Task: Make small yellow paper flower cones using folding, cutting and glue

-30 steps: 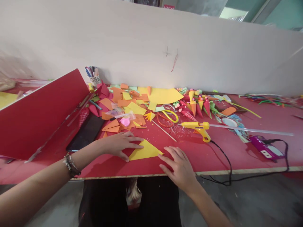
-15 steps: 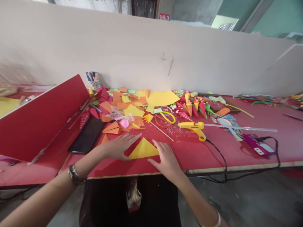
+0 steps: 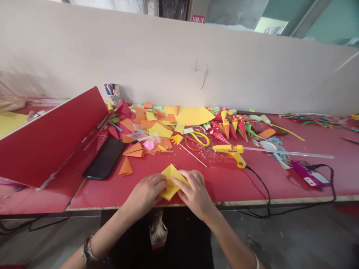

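A folded yellow paper piece (image 3: 170, 179) sits near the front edge of the red table (image 3: 252, 183). My left hand (image 3: 147, 192) grips its left side with curled fingers. My right hand (image 3: 195, 192) pinches its right side, fingers pressed onto the paper. The paper is lifted slightly and bent between both hands. A small orange paper cone (image 3: 126, 167) lies to the left of my hands.
A yellow glue gun (image 3: 232, 151) with a black cord lies right of centre. Yellow scissors (image 3: 200, 137), a wooden stick (image 3: 193, 155), a black phone (image 3: 105, 158) and a pile of orange and yellow scraps (image 3: 148, 129) lie behind. A red divider (image 3: 47, 138) stands left; a purple plug (image 3: 307, 175) right.
Both hands moved toward the table's front edge and closed on the yellow paper, which went from lying flat as a triangle to being lifted and folded. An orange cone is uncovered.
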Demonstrator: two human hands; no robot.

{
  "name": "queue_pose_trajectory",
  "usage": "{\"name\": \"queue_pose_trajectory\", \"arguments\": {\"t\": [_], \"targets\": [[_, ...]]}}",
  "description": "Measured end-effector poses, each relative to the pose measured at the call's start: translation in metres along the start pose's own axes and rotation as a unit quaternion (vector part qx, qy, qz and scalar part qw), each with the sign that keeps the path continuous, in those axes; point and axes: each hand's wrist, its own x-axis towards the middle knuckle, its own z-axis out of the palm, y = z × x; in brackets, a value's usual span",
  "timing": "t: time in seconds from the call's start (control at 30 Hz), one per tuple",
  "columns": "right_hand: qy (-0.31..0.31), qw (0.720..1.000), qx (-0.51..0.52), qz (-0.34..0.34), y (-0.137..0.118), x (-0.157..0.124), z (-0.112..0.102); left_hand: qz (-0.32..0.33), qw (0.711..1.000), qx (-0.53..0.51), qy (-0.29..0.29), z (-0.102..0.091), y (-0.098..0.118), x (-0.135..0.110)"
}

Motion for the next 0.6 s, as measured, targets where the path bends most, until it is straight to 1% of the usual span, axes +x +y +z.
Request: {"name": "queue_pose_trajectory", "arguments": {"t": [0.07, 0.17, 0.27, 0.33, 0.43, 0.5, 0.53, 0.6], "targets": [[-0.038, 0.998, 0.047, -0.007, 0.002, -0.004, 0.001, 0.010, 1.000, 0.003, -0.011, 0.002, 0.005, -0.005], [-0.085, 0.991, 0.106, 0.005, 0.005, -0.009, 0.001, 0.016, 1.000, 0.004, -0.019, 0.006, 0.008, -0.011], [-0.109, 0.985, 0.134, 0.015, 0.008, -0.011, -0.002, 0.022, 1.000, 0.003, -0.021, 0.007, 0.008, -0.014], [-0.107, 0.984, 0.140, 0.032, 0.009, -0.012, -0.005, 0.014, 1.000, 0.001, -0.018, 0.006, 0.006, -0.015], [-0.081, 0.984, 0.140, 0.072, 0.011, -0.012, -0.006, -0.027, 1.000, 0.003, 0.006, 0.004, 0.000, -0.015], [-0.049, 0.984, 0.138, 0.097, 0.012, -0.011, -0.005, -0.055, 0.998, 0.000, 0.025, 0.003, -0.004, -0.016], [-0.022, 0.984, 0.133, 0.113, 0.011, -0.011, -0.004, -0.069, 0.997, -0.005, 0.036, 0.003, -0.005, -0.017], [0.062, 0.980, 0.108, 0.153, 0.008, -0.009, -0.003, -0.098, 0.993, -0.009, 0.071, 0.003, -0.006, -0.016]]}}
